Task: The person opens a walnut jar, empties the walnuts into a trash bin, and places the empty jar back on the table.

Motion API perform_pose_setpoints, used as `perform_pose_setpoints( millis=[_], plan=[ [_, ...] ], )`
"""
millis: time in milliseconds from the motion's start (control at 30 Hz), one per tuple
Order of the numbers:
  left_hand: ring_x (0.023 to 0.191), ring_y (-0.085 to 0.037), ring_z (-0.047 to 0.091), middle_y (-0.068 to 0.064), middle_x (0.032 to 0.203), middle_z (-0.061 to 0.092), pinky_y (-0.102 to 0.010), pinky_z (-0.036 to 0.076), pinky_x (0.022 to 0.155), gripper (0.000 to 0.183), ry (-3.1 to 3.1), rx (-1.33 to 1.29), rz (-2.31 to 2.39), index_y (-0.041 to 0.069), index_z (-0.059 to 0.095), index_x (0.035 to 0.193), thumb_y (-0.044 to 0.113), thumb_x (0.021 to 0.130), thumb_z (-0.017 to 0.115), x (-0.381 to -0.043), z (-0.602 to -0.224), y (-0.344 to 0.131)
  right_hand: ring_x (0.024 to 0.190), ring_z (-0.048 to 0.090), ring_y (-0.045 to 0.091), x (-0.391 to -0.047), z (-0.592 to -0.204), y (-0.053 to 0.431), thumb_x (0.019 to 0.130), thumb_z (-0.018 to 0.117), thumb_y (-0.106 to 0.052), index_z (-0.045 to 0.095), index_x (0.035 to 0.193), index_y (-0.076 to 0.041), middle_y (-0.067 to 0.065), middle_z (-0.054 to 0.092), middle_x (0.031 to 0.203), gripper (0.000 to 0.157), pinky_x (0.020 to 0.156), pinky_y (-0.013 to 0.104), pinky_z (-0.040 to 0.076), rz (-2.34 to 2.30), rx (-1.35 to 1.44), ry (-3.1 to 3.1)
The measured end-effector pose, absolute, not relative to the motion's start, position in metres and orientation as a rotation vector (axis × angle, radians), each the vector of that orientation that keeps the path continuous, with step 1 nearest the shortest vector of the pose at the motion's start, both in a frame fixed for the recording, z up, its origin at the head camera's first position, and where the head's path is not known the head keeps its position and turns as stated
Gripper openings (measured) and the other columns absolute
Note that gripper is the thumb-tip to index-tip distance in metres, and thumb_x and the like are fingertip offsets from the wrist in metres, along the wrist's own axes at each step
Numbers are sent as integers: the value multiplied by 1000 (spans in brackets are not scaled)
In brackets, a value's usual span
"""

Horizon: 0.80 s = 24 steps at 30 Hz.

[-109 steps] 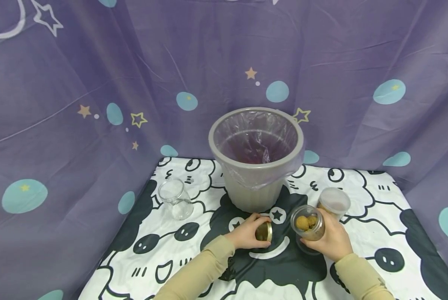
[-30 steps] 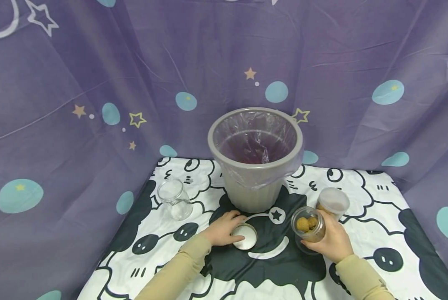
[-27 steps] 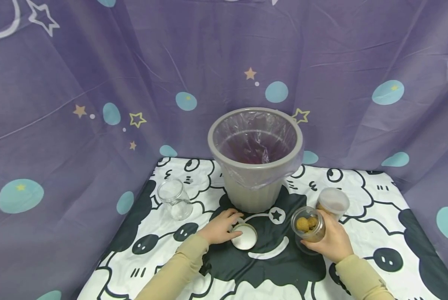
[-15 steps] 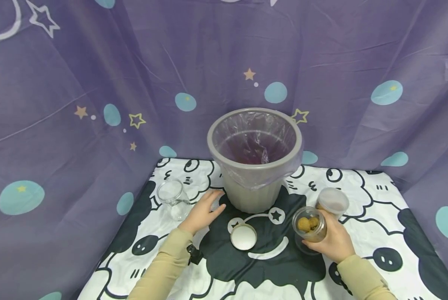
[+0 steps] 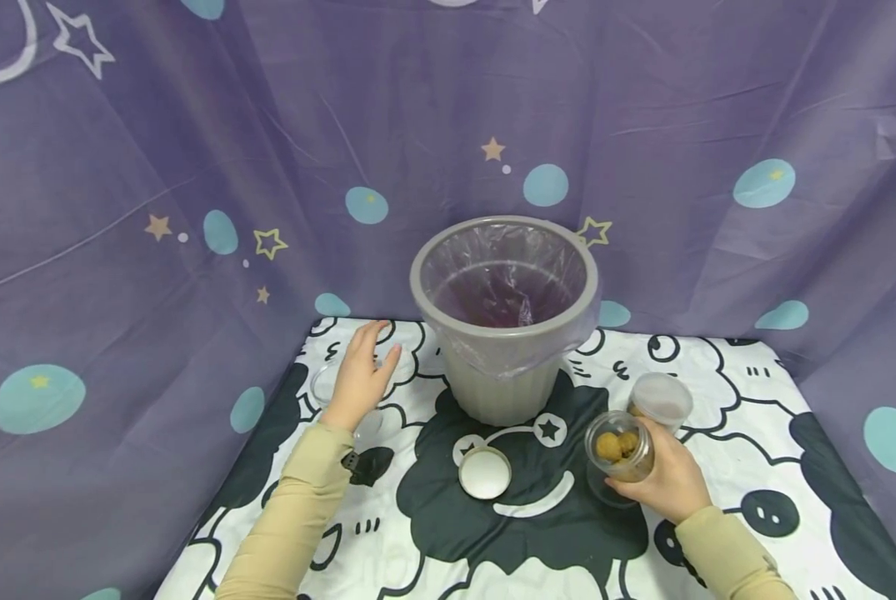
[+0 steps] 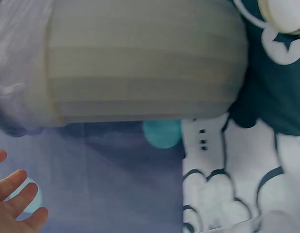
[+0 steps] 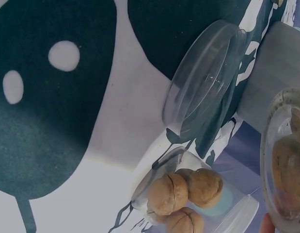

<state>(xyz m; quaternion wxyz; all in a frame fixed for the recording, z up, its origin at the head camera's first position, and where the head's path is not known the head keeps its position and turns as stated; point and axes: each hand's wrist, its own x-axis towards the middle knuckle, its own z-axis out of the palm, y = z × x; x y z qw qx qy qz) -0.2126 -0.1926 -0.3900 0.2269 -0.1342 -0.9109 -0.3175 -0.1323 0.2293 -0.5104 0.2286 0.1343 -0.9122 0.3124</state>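
Currently holding L hand (image 5: 357, 379) spread, w/o gripping anything, prob. just above clear jar (image 5: 370, 427) (half hidden behind that hand, approx. upright w/ long axis vert., left of bin (image 5: 496, 392)), hence much nearer L than R hand (image 5: 671, 477), and gripping nut jar (image 5: 633, 472) w/ that R, right of bin.

Long khaki-beige sleeves (image 5: 286, 504), lightly creased, end in plain cuffs (image 5: 693, 527) at bare hands (image 5: 355, 383).
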Motion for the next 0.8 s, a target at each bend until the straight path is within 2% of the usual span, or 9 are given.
perform_pose_setpoints(
  millis=[467,800],
  plan=[
    [130,-36,37,-19,138,42,-51,34,107,51,-2507,-598,-726,4,42,139,26,95,56,-227,-337,-180,92,62,39,-133,-508,228,42,93,-20,52,119,0,20,62,107,90,81,55,48,873,358,-2538],
    [131,-38,36,-22,140,39,-52,33,107,51,-2544,-822,-535,6,42,140,26,95,56,-240,-323,-161,90,62,38,-135,-510,227,40,93,-21,53,118,0,19,63,105,90,80,54,48,862,371,-2522]
  ],
)
